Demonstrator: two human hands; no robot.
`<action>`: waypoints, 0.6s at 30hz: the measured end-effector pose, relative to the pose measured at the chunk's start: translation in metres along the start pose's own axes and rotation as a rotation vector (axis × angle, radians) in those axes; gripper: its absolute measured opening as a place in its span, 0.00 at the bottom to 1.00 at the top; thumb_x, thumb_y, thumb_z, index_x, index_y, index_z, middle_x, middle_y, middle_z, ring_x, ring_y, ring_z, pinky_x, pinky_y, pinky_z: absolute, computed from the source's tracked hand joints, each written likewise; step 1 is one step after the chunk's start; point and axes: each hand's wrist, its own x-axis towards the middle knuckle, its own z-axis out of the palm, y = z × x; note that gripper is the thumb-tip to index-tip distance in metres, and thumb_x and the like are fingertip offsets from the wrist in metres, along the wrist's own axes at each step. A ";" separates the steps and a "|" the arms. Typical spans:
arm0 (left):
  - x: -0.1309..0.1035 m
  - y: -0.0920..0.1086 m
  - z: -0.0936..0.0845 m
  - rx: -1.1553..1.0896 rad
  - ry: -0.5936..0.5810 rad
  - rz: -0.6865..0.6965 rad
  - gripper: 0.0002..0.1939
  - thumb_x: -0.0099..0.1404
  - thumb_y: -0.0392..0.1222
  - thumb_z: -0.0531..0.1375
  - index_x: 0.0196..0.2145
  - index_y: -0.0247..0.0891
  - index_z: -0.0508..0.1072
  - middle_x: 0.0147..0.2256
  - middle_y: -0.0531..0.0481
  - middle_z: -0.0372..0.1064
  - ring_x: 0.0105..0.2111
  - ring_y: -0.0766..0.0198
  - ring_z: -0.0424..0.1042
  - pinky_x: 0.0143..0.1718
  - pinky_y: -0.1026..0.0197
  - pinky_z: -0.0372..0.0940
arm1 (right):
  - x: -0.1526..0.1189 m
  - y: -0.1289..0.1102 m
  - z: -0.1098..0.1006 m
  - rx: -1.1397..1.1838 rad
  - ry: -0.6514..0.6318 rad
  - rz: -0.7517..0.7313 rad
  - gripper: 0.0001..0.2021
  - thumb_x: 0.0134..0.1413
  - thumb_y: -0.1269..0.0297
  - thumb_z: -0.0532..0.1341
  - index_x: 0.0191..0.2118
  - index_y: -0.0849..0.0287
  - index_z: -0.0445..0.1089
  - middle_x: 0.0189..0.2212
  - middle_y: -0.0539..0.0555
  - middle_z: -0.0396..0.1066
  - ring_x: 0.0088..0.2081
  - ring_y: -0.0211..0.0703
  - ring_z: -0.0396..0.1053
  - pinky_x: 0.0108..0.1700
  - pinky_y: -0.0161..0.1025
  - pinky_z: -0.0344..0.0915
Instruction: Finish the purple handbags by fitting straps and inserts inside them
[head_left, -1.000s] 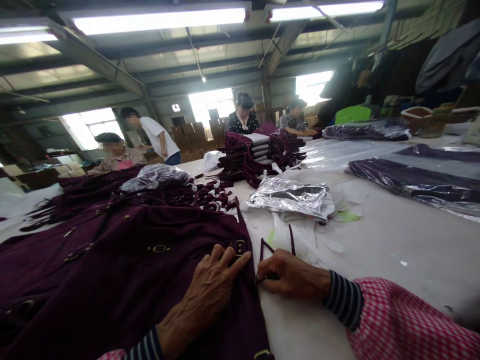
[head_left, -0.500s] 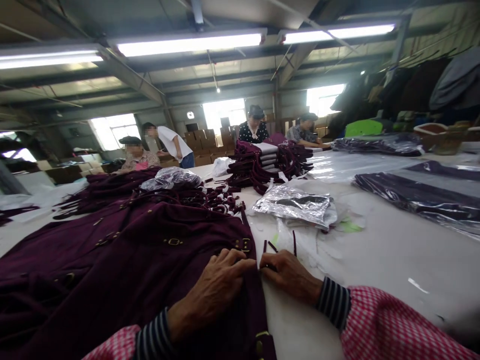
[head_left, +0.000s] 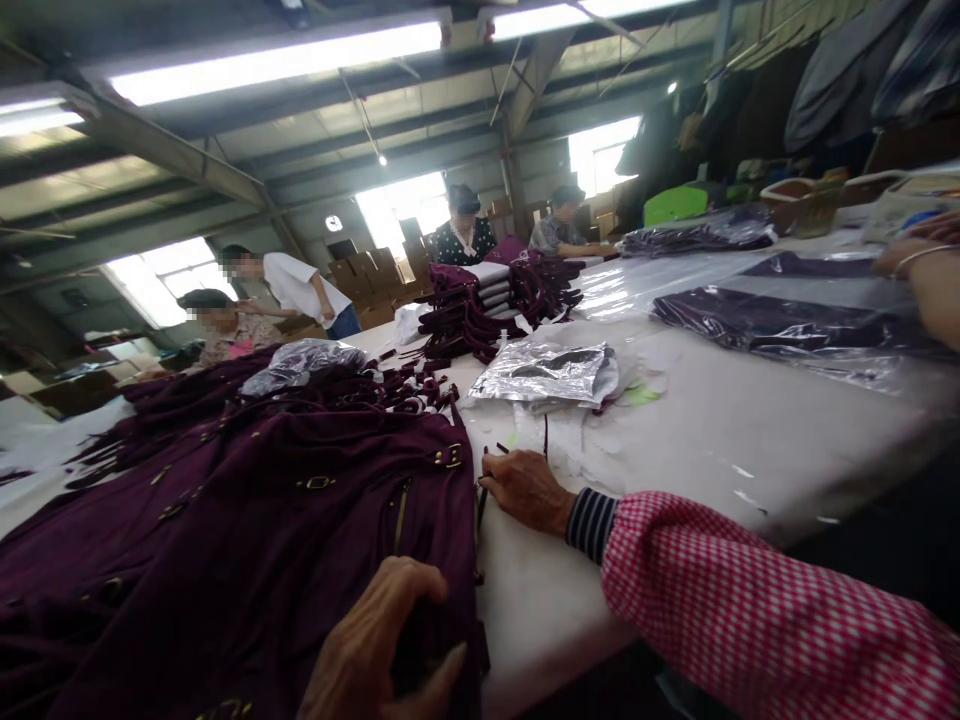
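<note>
A dark purple garment [head_left: 300,540] with brass buckles and a zipper lies spread over the left side of the white table [head_left: 720,420]. Over its lower right part is my left hand [head_left: 390,630], thumb and fingers apart in a wide curve, with nothing visible between them. My right hand [head_left: 525,488] rests at the garment's right edge, its fingers bent together at a thin dark strip; whether it grips the strip or the cloth edge is too small to tell.
Behind lie a stack of purple garments [head_left: 487,300], a clear plastic bag [head_left: 551,372] and a crumpled bag [head_left: 300,365]. Bagged dark garments [head_left: 780,320] are at the right, near another person's hand [head_left: 934,245]. Several people are across the table.
My left hand has moved back toward me and opened away from the edge, uncovering a zipper. My right hand stays at the edge. The view has turned, and another person's hand has appeared at right.
</note>
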 end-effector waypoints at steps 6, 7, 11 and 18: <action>-0.004 -0.001 -0.019 -0.178 0.195 -0.409 0.11 0.59 0.48 0.66 0.37 0.43 0.71 0.40 0.54 0.76 0.42 0.61 0.76 0.41 0.67 0.70 | -0.024 -0.012 -0.029 0.114 0.168 -0.261 0.05 0.64 0.71 0.58 0.42 0.59 0.71 0.49 0.57 0.70 0.53 0.49 0.64 0.53 0.42 0.60; -0.003 0.001 -0.020 -0.222 0.220 -0.466 0.11 0.59 0.48 0.66 0.36 0.43 0.71 0.39 0.53 0.76 0.43 0.60 0.76 0.43 0.66 0.69 | -0.033 -0.018 -0.032 0.166 0.206 -0.302 0.05 0.62 0.72 0.60 0.42 0.58 0.71 0.51 0.56 0.69 0.54 0.50 0.62 0.56 0.44 0.59; 0.001 0.007 -0.018 -0.357 0.254 -0.529 0.11 0.57 0.47 0.67 0.34 0.41 0.71 0.37 0.53 0.75 0.40 0.61 0.75 0.46 0.65 0.68 | -0.065 -0.049 -0.028 0.522 0.103 -0.244 0.11 0.53 0.72 0.66 0.42 0.56 0.69 0.45 0.52 0.69 0.48 0.47 0.63 0.53 0.44 0.60; -0.003 0.002 -0.020 -0.413 0.221 -0.503 0.13 0.58 0.48 0.67 0.36 0.40 0.71 0.38 0.50 0.75 0.41 0.60 0.76 0.46 0.64 0.70 | -0.070 -0.076 0.006 0.854 0.166 -0.046 0.09 0.49 0.79 0.60 0.32 0.57 0.62 0.36 0.49 0.65 0.37 0.40 0.64 0.39 0.36 0.58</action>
